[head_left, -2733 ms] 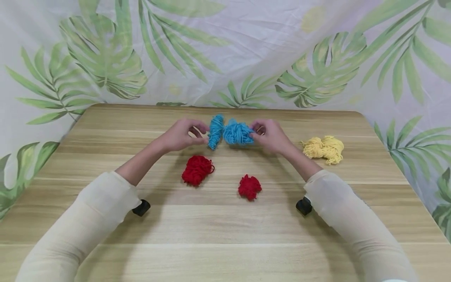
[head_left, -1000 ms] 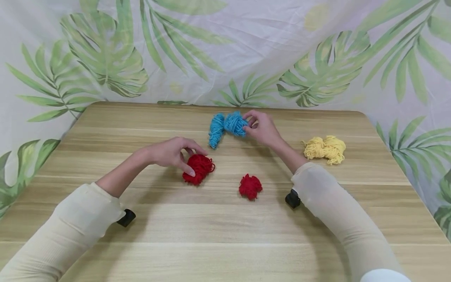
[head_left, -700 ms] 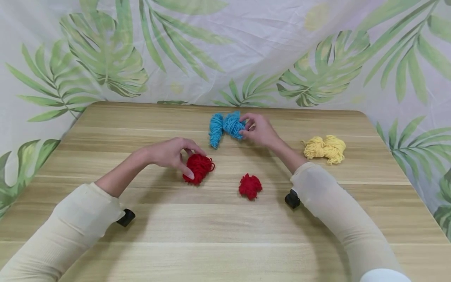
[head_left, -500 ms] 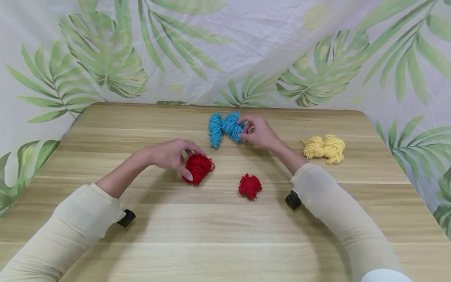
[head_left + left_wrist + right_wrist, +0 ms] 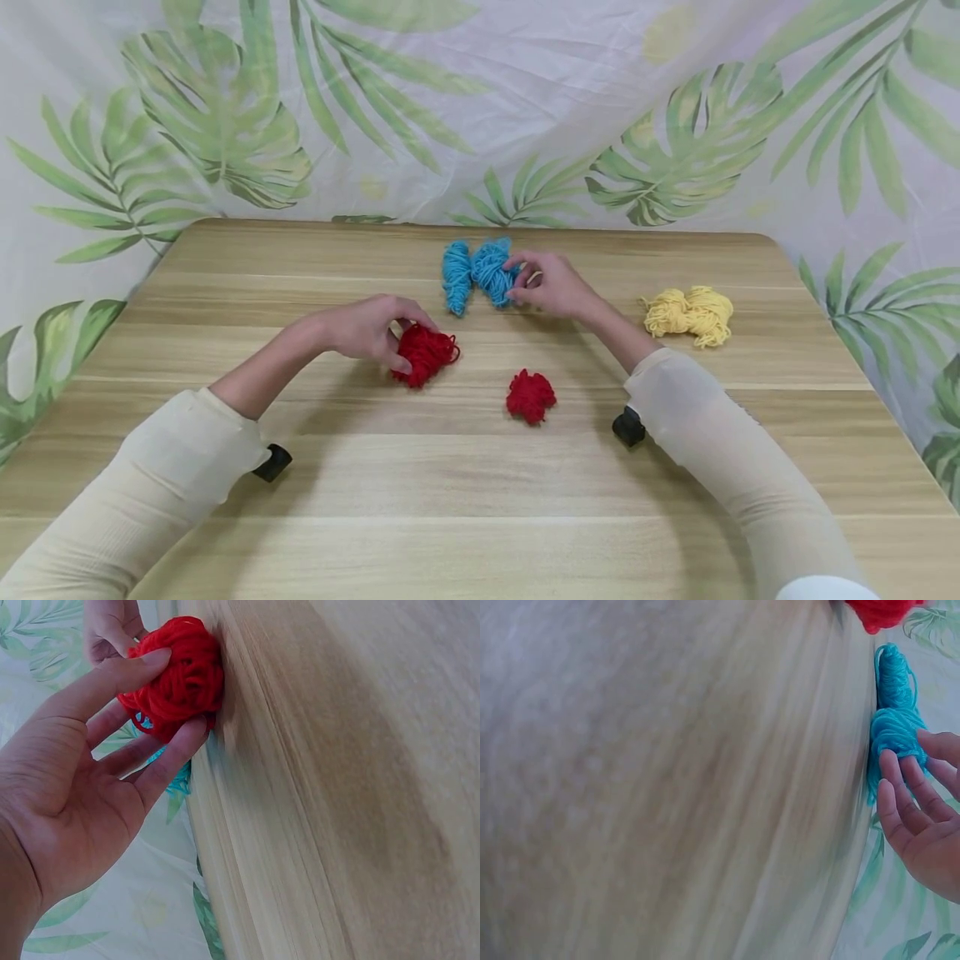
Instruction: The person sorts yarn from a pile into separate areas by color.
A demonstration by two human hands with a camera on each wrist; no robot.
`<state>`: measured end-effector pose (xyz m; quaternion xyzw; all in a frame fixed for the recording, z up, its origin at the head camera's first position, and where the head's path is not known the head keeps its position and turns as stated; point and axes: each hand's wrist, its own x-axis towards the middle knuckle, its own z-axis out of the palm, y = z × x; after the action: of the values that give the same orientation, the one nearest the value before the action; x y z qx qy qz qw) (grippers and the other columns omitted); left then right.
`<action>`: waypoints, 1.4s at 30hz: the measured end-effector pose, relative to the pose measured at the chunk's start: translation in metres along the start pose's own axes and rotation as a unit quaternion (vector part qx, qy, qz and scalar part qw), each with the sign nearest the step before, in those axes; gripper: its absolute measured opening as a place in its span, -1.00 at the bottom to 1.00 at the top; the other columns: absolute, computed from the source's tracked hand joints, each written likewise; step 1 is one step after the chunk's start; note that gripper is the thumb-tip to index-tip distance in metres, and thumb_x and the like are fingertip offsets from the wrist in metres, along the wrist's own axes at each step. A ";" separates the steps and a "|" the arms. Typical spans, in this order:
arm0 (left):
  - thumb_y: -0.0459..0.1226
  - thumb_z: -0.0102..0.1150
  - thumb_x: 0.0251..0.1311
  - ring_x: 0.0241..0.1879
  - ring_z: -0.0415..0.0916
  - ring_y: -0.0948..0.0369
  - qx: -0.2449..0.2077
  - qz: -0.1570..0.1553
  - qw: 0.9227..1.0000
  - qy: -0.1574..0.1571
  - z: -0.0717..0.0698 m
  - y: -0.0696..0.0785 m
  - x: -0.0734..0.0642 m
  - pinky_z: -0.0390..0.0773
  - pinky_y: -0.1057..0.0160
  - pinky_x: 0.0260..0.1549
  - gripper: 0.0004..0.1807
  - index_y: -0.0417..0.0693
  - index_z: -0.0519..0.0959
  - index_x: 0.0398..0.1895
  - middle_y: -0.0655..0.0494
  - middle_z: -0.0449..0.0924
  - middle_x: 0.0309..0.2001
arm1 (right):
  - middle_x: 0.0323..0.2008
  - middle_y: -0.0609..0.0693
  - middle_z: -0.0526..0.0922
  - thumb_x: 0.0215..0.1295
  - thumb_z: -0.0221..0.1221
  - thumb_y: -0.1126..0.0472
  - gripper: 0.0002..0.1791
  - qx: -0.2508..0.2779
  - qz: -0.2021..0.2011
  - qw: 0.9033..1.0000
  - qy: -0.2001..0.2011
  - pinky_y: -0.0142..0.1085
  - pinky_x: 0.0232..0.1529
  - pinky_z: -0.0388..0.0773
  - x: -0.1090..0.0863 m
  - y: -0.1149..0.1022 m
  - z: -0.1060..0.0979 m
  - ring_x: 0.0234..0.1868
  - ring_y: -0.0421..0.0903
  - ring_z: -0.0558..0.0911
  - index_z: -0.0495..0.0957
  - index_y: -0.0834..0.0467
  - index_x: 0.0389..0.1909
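With thumb and fingers curled round it, my left hand (image 5: 363, 327) grips a bundle of red yarn (image 5: 429, 354) left of the table's middle. The left wrist view shows the thumb lying over this red yarn (image 5: 184, 675) and fingertips under its other side. My right hand (image 5: 555, 285) pinches the right side of a plump blue yarn bundle (image 5: 491, 273) near the back edge; in the right wrist view, thumb and fingertips meet the blue yarn (image 5: 892, 731). A slimmer blue yarn bundle (image 5: 456, 279) lies directly left of it, standing lengthwise, front to back.
A smaller red yarn bundle (image 5: 531, 396) lies nearer the front, between the forearms. Yellow yarn (image 5: 688, 317) sits to the right, beyond the right forearm. Behind the wooden table (image 5: 480, 475) hangs a leaf-patterned cloth (image 5: 480, 108). A dark device shows under each sleeve.
My left hand has come from beside the slim blue yarn to the red yarn, which has shifted slightly right. My right hand has turned the plump blue bundle from lying sideways to pointing front to back.
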<state>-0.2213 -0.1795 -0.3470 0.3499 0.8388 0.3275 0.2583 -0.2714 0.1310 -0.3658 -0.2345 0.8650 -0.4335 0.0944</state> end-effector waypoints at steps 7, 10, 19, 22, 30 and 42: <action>-0.49 0.50 0.05 -0.05 0.57 0.02 -0.001 -0.004 1.000 0.000 0.000 0.001 0.001 0.72 0.18 -0.17 -0.44 -0.42 0.57 0.17 -0.16 0.62 0.06 | -0.22 0.22 0.69 0.37 0.31 0.40 -0.57 0.000 0.002 1.000 -0.001 -0.36 -0.32 0.61 -0.003 -0.001 -0.003 -0.23 0.07 0.73 0.54 0.34 0.23; -0.50 0.49 0.06 -0.08 0.59 0.04 -0.007 -0.006 1.000 0.001 0.000 0.002 0.001 0.72 0.20 -0.18 -0.45 -0.41 0.58 0.17 -0.14 0.64 0.03 | -0.20 0.23 0.69 0.37 0.30 0.41 -0.57 0.001 0.001 1.000 -0.001 -0.34 -0.28 0.65 -0.005 -0.001 -0.004 -0.22 0.09 0.73 0.53 0.34 0.24; -0.45 0.48 0.07 -0.13 0.56 0.08 0.013 0.004 1.000 0.012 0.000 0.001 0.002 0.70 0.16 -0.19 -0.52 -0.31 0.62 0.11 0.01 0.68 -0.08 | -0.17 0.22 0.66 0.38 0.29 0.40 -0.47 0.001 0.008 1.000 0.004 -0.29 -0.22 0.65 -0.016 -0.006 -0.007 -0.17 0.12 0.71 0.46 0.30 0.35; -0.45 0.48 0.06 -0.15 0.56 0.09 0.024 0.006 1.000 0.017 0.000 -0.001 0.002 0.69 0.13 -0.19 -0.54 -0.29 0.63 0.08 0.04 0.68 -0.11 | -0.17 0.21 0.66 0.38 0.30 0.41 -0.47 -0.005 0.003 1.000 0.005 -0.25 -0.16 0.65 -0.020 -0.006 -0.008 -0.19 0.11 0.71 0.46 0.31 0.34; -0.48 0.40 0.04 -0.19 0.54 0.10 0.027 0.008 0.999 0.027 0.001 -0.003 0.001 0.68 0.15 -0.22 -0.58 -0.29 0.61 0.03 0.04 0.66 -0.16 | -0.16 0.25 0.66 0.34 0.27 0.49 -0.53 0.001 -0.017 1.000 -0.024 -0.14 -0.08 0.70 -0.035 -0.006 -0.009 -0.19 0.16 0.74 0.49 0.41 0.27; -0.49 0.37 0.05 -0.17 0.51 0.09 0.037 -0.015 0.997 0.068 -0.004 -0.009 -0.015 0.65 0.18 -0.26 -0.56 -0.28 0.60 0.07 0.03 0.64 -0.13 | -0.22 0.18 0.69 0.33 0.32 0.46 -0.60 -0.013 -0.045 0.997 -0.066 -0.12 -0.07 0.70 -0.056 -0.007 -0.008 -0.24 0.07 0.74 0.55 0.43 0.16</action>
<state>-0.2183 -0.1969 -0.3475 0.3238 0.8709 0.3157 0.1923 -0.2232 0.1603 -0.3582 -0.3020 0.8512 -0.4096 0.1284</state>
